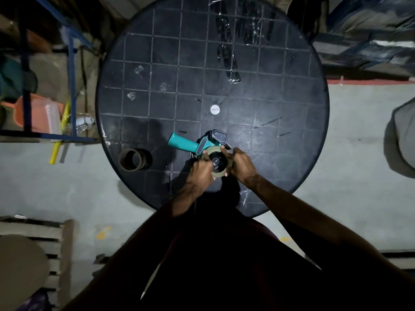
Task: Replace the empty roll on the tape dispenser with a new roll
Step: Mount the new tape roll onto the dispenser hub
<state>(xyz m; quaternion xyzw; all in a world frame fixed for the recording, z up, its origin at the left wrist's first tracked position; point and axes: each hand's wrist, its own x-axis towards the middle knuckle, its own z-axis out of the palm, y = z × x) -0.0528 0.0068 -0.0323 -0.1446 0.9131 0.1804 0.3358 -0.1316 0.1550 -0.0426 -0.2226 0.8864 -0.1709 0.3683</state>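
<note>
Head view: both hands, left hand point(200, 169) and right hand point(241, 163), grip a clear tape roll point(219, 161) on the teal plastic dispenser point(197, 142); a bare cardboard core point(134, 159) lies apart on the round gridded bench point(280, 97).

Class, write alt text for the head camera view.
Both hands, left hand and right hand, press a new tape roll onto a teal tape dispenser on a round black table. An empty cardboard core lies left.
</note>
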